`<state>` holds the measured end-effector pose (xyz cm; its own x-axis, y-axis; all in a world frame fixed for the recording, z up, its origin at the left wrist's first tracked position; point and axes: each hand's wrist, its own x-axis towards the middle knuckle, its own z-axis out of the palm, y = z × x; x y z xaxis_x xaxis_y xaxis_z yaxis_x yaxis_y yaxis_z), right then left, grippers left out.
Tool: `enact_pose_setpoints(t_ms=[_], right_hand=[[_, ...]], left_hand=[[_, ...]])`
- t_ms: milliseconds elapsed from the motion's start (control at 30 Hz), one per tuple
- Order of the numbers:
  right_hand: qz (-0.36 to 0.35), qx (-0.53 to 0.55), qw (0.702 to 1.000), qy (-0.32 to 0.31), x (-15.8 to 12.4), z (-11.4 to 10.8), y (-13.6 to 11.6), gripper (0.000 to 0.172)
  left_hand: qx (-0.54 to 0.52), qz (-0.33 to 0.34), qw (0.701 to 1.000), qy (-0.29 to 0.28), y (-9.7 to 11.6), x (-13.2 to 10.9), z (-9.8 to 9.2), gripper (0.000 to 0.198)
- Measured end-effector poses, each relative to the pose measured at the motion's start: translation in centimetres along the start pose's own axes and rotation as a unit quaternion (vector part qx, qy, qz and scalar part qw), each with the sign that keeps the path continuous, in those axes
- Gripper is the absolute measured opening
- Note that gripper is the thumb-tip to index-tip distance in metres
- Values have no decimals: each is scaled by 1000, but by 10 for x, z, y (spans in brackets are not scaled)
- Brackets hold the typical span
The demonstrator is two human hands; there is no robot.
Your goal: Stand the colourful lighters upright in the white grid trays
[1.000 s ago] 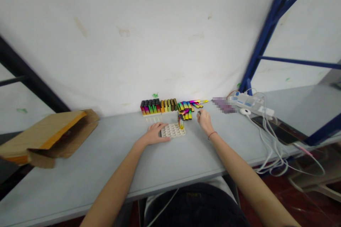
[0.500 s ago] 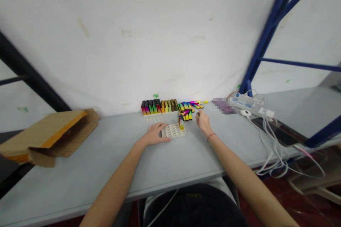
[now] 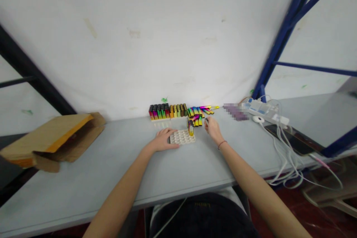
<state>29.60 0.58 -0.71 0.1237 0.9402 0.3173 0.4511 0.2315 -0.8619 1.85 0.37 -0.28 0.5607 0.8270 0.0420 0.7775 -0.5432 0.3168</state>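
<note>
My left hand [image 3: 162,140] lies on the left end of a cream moulded tray [image 3: 182,137] with rows of round wells. A single rainbow-coloured lighter [image 3: 190,128] stands upright in the tray's far right corner. My right hand [image 3: 212,129] sits just right of a loose pile of yellow and rainbow lighters [image 3: 195,118], its fingertips pinching a small dark object [image 3: 206,120]. Along the wall stands a row of lighters in a pale holder [image 3: 166,111].
A brown cardboard envelope [image 3: 52,141] lies at the grey table's left end. To the right are a pixelated patch [image 3: 235,112], a white power strip [image 3: 263,109], tangled white cables [image 3: 281,156] and a dark phone [image 3: 290,140]. A blue metal frame [image 3: 281,41] rises at right.
My right hand has drawn slightly left, closer to the loose lighters. My left hand stays on the tray, and the view has shifted a little.
</note>
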Motion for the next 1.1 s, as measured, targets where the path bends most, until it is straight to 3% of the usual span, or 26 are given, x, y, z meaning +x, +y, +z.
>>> enact_pose_setpoints(t_ms=[100,200,333,467,733,967,1100], right_hand=[[30,138,989,-51,-4,5,-8,31],[-10,212,970,-118,-6,5,-13,27],[-64,192,970,-131,-6,-2,-16,33],[-74,174,965,-182,-5,-9,-16,36],[-84,102,967,-219,-6,-2,-6,35],[-143,-19,967,-210,-4,-11,-3,12],[-110,-205,965,-118,9,-24,21,22]], left_hand=[[2,-4,1000,-2,0,0,0,75],[2,-5,1000,-3,0,0,0,76],[1,-1,1000,0,0,0,1,76],[-1,-7,1000,13,0,1,3,77],[-4,-11,1000,14,-1,1,3,79],[2,-12,1000,16,-1,1,4,78],[-1,-11,1000,12,0,1,2,78]])
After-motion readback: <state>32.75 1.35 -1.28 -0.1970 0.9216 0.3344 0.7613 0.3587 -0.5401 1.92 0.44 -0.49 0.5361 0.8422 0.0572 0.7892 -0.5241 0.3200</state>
